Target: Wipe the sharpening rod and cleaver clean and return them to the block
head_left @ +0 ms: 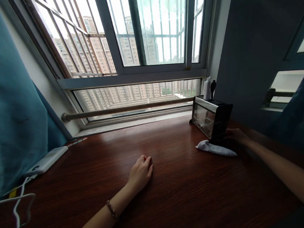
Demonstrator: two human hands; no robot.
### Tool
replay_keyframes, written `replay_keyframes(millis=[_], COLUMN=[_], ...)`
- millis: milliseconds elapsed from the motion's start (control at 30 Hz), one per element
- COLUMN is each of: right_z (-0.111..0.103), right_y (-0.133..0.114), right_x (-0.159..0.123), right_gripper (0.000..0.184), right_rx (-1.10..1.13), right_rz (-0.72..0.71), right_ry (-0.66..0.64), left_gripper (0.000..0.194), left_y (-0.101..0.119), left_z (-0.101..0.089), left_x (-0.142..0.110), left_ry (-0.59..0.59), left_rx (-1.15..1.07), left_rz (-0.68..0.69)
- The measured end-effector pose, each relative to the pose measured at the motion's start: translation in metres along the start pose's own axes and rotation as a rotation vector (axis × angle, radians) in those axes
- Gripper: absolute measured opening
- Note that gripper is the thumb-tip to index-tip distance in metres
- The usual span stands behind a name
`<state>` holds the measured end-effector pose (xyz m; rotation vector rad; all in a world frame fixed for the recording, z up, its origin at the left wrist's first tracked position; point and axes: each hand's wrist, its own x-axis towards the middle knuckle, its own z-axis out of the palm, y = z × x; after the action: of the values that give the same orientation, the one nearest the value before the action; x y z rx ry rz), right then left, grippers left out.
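Observation:
My left hand (140,172) rests knuckles-up on the dark wooden sill (173,196), fingers curled under, with nothing visible in it; a bead bracelet sits on its wrist. My right hand (236,136) reaches to the right side of a black box with a clear front (211,119) and touches its lower corner; its fingers are in shadow. A crumpled white cloth (215,148) lies on the wood in front of that box, just left of my right hand.
A white power bank (46,160) with a white cable (20,201) lies at the left edge. Teal curtains (10,103) hang on the left, and more dark fabric on the right. A metal rail (125,109) runs along the window. Two small bottles (209,88) stand behind the box.

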<state>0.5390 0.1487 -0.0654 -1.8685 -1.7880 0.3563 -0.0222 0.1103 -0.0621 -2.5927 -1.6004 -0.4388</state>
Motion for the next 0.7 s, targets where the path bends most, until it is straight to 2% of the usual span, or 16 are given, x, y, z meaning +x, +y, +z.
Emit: replay_keyframes(millis=[133, 233, 367, 400, 433, 500, 567, 633, 700], right_z=[0.000, 0.009, 0.023, 0.025, 0.026, 0.026, 0.027, 0.033, 0.042], right_y=[0.019, 0.019, -0.004, -0.015, -0.030, -0.063, -0.096, -0.121, -0.137], right_x=[-0.009, -0.020, -0.050, -0.060, -0.069, -0.083, -0.086, -0.078, -0.063], right_gripper=[0.016, 0.033, 0.047, 0.044, 0.040, 0.029, 0.030, 0.040, 0.043], right_rx=[-0.020, -0.019, -0.100, -0.114, -0.140, -0.197, -0.263, -0.281, -0.308], right_rz=[0.044, 0.117, 0.239, 0.207, 0.090, -0.247, -0.508, -0.570, -0.497], right_ry=[0.055, 0.177, 0.376, 0.394, 0.423, 0.278, 0.086, -0.006, -0.074], left_gripper=[0.032, 0.032, 0.030, 0.030, 0.030, 0.029, 0.029, 0.029, 0.028], left_y=[-0.002, -0.003, -0.003, -0.003, -0.003, -0.002, -0.001, -0.001, -0.001], left_z=[0.003, 0.005, 0.006, 0.007, 0.007, 0.007, 0.007, 0.007, 0.006], left_x=[0.000, 0.000, 0.000, 0.000, 0.000, 0.001, 0.001, 0.000, -0.001], left_ry=[0.009, 0.012, 0.024, 0.029, 0.034, 0.044, 0.049, 0.050, 0.049], left_rx=[0.006, 0.004, 0.007, 0.010, 0.013, 0.021, 0.027, 0.023, 0.015], left_rz=[0.007, 0.012, 0.019, 0.023, 0.027, 0.033, 0.035, 0.036, 0.036])
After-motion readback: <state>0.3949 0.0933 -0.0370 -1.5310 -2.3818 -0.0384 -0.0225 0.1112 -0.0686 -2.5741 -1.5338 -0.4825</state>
